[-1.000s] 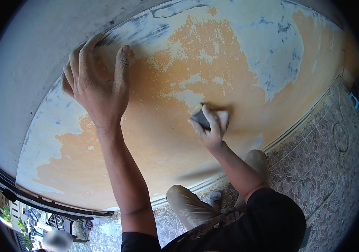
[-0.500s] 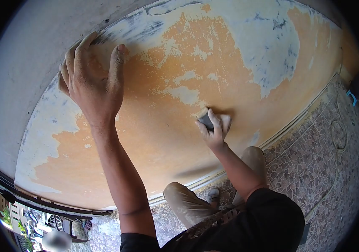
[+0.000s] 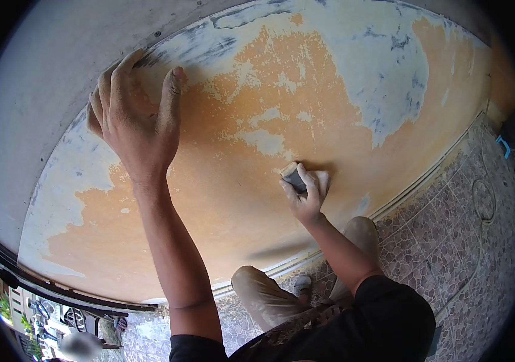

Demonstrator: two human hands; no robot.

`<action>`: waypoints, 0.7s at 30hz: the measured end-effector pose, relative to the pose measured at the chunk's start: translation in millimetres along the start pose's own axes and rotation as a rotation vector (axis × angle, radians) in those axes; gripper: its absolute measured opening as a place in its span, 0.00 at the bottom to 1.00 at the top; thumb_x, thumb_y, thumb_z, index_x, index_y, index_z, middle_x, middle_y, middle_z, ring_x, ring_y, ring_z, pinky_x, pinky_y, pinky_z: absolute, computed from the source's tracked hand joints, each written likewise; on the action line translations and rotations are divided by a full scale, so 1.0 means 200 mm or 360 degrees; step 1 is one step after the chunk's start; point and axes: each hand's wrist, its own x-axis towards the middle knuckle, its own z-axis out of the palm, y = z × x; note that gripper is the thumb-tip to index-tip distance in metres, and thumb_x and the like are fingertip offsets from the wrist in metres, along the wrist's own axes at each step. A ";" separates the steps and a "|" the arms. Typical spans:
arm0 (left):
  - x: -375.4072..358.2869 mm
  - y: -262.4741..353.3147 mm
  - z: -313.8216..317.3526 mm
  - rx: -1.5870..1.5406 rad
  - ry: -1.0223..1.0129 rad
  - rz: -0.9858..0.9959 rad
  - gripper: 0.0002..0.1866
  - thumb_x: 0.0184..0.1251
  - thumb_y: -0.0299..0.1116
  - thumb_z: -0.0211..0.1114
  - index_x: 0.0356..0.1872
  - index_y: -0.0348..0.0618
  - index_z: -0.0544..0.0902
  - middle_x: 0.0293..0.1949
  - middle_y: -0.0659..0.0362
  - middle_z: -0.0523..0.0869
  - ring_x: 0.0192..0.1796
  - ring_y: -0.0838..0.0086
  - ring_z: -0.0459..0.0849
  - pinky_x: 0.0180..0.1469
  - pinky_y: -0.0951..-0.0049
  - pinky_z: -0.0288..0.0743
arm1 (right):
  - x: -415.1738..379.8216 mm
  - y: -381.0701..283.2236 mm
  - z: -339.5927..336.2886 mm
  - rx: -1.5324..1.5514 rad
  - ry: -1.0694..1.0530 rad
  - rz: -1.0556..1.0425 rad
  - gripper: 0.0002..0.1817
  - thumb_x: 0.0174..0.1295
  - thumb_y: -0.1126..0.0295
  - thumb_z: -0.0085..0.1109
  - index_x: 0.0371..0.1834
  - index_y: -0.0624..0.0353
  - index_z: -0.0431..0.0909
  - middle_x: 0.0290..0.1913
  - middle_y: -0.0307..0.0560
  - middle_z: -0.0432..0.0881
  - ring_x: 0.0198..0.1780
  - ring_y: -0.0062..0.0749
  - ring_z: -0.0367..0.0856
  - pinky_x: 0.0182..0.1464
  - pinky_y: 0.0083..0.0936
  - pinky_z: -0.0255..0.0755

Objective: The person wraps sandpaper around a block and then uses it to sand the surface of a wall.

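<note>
Crouched low, we brace our left hand flat and open on the orange wall while our right hand clamps a sanding block. Uneven pressure could gouge the patchy paint.

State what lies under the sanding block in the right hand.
The block, held by the right hand, presses flat on the orange wall. Around it, orange paint and pale patches show. The wall surface directly beneath is covered by the block and fingers, so it cannot be seen.
</note>
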 end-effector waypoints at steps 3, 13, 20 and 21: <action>0.00 0.00 0.00 0.0001 0.0009 -0.0007 0.28 0.64 0.56 0.77 0.59 0.54 0.86 0.55 0.63 0.87 0.65 0.64 0.79 0.75 0.55 0.55 | 0.36 -0.08 0.08 0.0079 0.0045 0.0058 0.33 0.57 0.60 0.83 0.66 0.54 0.83 0.42 0.37 0.80 0.44 0.35 0.73 0.51 0.36 0.65; -0.01 -0.03 -0.04 -0.0036 -0.0048 0.0029 0.27 0.66 0.48 0.77 0.65 0.54 0.85 0.61 0.59 0.86 0.68 0.61 0.79 0.77 0.54 0.57 | 0.17 -0.06 0.06 0.0077 -0.0060 -0.0238 0.33 0.62 0.66 0.81 0.68 0.66 0.79 0.48 0.47 0.74 0.46 0.36 0.74 0.40 0.28 0.75; 0.02 -0.05 -0.15 -0.0305 -0.0089 0.0123 0.28 0.65 0.42 0.75 0.63 0.41 0.81 0.54 0.51 0.84 0.63 0.55 0.78 0.75 0.52 0.60 | 0.99 -0.10 0.09 0.0039 -0.0095 -0.0255 0.31 0.64 0.69 0.78 0.69 0.66 0.79 0.49 0.46 0.72 0.45 0.33 0.75 0.40 0.29 0.77; 0.01 -0.11 -0.07 -0.0079 -0.0136 0.0045 0.27 0.64 0.41 0.74 0.61 0.41 0.81 0.53 0.52 0.84 0.62 0.55 0.79 0.75 0.51 0.61 | 1.07 -0.12 0.10 -0.0017 -0.0093 -0.0137 0.32 0.63 0.71 0.79 0.71 0.64 0.78 0.49 0.46 0.72 0.47 0.35 0.74 0.38 0.30 0.77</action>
